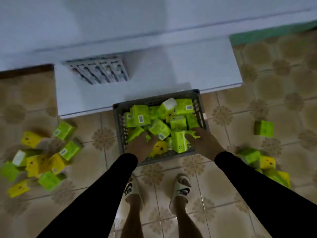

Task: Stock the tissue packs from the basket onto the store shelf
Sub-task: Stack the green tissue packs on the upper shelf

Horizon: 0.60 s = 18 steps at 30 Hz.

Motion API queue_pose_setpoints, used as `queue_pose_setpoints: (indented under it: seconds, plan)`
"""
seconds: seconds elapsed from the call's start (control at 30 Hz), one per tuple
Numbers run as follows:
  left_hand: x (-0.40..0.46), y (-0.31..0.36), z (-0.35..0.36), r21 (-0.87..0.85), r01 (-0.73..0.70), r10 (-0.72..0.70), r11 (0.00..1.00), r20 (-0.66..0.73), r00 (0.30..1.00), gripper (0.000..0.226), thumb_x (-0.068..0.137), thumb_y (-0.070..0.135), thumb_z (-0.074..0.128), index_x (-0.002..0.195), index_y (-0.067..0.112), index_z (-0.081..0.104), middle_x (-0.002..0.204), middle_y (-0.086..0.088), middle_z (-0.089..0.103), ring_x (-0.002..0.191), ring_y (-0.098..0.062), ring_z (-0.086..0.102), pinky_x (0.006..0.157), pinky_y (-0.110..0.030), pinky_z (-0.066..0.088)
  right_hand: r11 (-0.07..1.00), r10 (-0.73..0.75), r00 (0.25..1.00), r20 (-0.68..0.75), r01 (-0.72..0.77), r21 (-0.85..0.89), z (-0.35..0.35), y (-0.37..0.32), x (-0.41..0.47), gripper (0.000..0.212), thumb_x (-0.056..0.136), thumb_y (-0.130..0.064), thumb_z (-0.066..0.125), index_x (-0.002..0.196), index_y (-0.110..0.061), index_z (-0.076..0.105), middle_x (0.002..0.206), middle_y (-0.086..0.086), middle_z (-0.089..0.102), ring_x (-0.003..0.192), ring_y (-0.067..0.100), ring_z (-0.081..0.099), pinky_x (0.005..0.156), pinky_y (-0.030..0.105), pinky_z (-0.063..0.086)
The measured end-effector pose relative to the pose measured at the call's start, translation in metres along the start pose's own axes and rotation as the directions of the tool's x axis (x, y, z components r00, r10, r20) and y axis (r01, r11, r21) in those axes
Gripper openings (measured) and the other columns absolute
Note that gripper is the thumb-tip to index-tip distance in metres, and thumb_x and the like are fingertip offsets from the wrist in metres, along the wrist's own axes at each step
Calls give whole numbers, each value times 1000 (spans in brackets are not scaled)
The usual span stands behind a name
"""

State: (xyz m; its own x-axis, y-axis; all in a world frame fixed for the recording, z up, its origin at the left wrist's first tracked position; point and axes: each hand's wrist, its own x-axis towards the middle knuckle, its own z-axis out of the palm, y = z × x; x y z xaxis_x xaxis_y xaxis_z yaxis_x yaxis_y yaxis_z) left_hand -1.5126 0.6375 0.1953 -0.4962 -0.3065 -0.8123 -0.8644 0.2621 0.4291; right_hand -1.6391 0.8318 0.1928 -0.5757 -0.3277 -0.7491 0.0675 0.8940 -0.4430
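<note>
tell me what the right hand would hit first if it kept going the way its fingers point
Most likely the green tissue packs heaped in the grey basket. The right hand already reaches in among them, fingers pointing toward the white shelf; depth is unclear.

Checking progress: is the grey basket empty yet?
No. The grey basket still holds many green tissue packs, heaped to its rim.

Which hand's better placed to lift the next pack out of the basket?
Right, probably. The right hand already lies on a green pack in the basket; the left hand just reaches among packs.
</note>
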Motion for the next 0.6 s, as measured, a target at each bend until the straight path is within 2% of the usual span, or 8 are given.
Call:
queue_pose_setpoints:
  seconds: [0.1, 0.17, 0.23, 0.3, 0.43, 0.5, 0.57, 0.6]
  plan:
    - [80, -25, 56, -84, 84, -78, 993, 78, 994, 70, 96, 61, 40, 150, 19, 31, 151, -6, 41, 129, -30, 47, 95, -39, 40, 998, 70, 997, -17, -70, -2, 40, 48, 66, 64, 99, -49, 51, 153, -20, 31, 152, 5, 40, 126, 27, 51, 89, 37, 42]
    - [126, -41, 92, -140, 122, -110, 983, 85, 990, 66, 96, 59, 41, 147, 18, 37, 151, -6, 41, 132, -28, 45, 103, -39, 39, 996, 85, 996, -39, -86, -4, 63, 70, 107, 68, 98, -50, 51, 155, -22, 27, 157, 6, 33, 134, 28, 45, 101, 43, 42]
    - [167, -52, 127, -152, 116, -100, 981, 113, 989, 59, 98, 52, 42, 145, 16, 41, 150, -9, 42, 132, -29, 44, 107, -39, 36, 998, 54, 995, -79, -57, -33, 81, 85, 144, 70, 98, -51, 52, 155, -21, 25, 160, 7, 27, 141, 27, 36, 110, 44, 36]
    - [195, -54, 158, -191, 104, -74, 976, 158, 985, 48, 103, 39, 39, 141, 11, 44, 144, -16, 46, 129, -32, 46, 107, -40, 36, 996, -17, 993, -115, 7, -86, 96, 95, 175, 69, 97, -49, 55, 154, -20, 29, 157, 10, 27, 141, 27, 34, 111, 41, 34]
    - [226, -43, 204, -544, 260, -136, 797, 259, 956, 59, 99, 57, 33, 133, 15, 57, 134, -11, 58, 120, -29, 57, 104, -42, 44, 976, -92, 984, -154, 58, -211, 121, 107, 210, 54, 92, -40, 64, 136, -10, 56, 136, 20, 53, 128, 32, 47, 104, 35, 36]
    - [226, -36, 210, -639, 320, -158, 699, 299, 941, 55, 101, 54, 30, 128, 16, 59, 126, -8, 63, 116, -25, 59, 101, -37, 47, 983, -82, 978, -192, 48, -177, 127, 110, 215, 47, 90, -38, 66, 126, -8, 62, 126, 19, 60, 122, 32, 51, 99, 33, 38]
    - [216, -28, 200, -701, 340, -165, 627, 307, 937, 39, 103, 45, 33, 123, 21, 56, 116, -1, 61, 109, -20, 59, 85, -22, 50, 992, -60, 978, -201, 36, -121, 122, 109, 210, 45, 90, -39, 66, 124, -11, 62, 126, 14, 59, 117, 29, 54, 90, 29, 39]
    - [207, -26, 193, -720, 352, -168, 598, 317, 933, 32, 103, 44, 35, 118, 24, 55, 110, -1, 60, 100, -19, 59, 75, -20, 50, 994, -59, 978, -202, 40, -99, 117, 105, 204, 44, 90, -39, 66, 124, -12, 61, 127, 13, 57, 114, 27, 54, 85, 28, 38]
